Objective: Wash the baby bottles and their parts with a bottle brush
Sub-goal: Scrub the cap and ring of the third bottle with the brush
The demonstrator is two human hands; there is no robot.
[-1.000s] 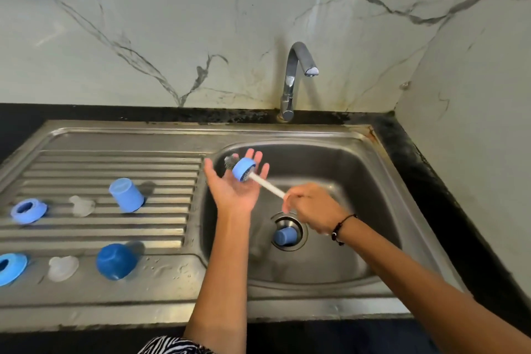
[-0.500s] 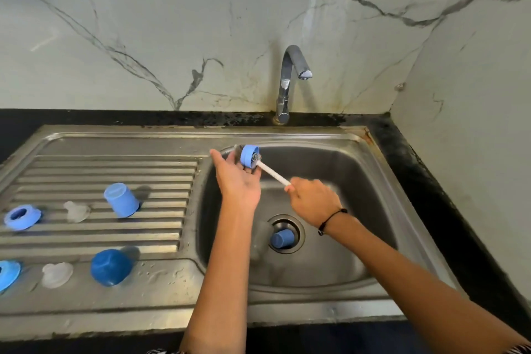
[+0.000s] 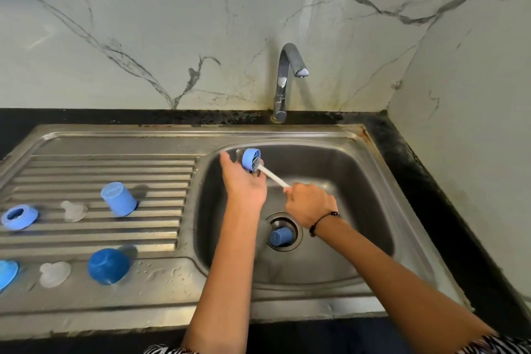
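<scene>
- Left hand [image 3: 244, 185]: over the basin's far left corner; fingers hold a small blue ring [image 3: 249, 159] up at the fingertips
- Right hand [image 3: 309, 204]: closed round the white handle of the bottle brush [image 3: 271, 175]; bristles sit through the ring
- Ring: likely light, stiff plastic, slippery when wet; best taken by the outer rim
- Sink [image 3: 373, 210]: a blue cup [image 3: 280, 236] lies in the drain
- Drainboard [image 3: 115, 164]: caps, rings, clear teats set apart; tap [image 3: 287, 77] not running

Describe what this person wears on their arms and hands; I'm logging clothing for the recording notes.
Both forearms are bare, with no gloves on the left hand or right hand. A thin dark beaded bracelet circles the right wrist. Black-and-white zebra-patterned fabric shows at the bottom edge.
</scene>
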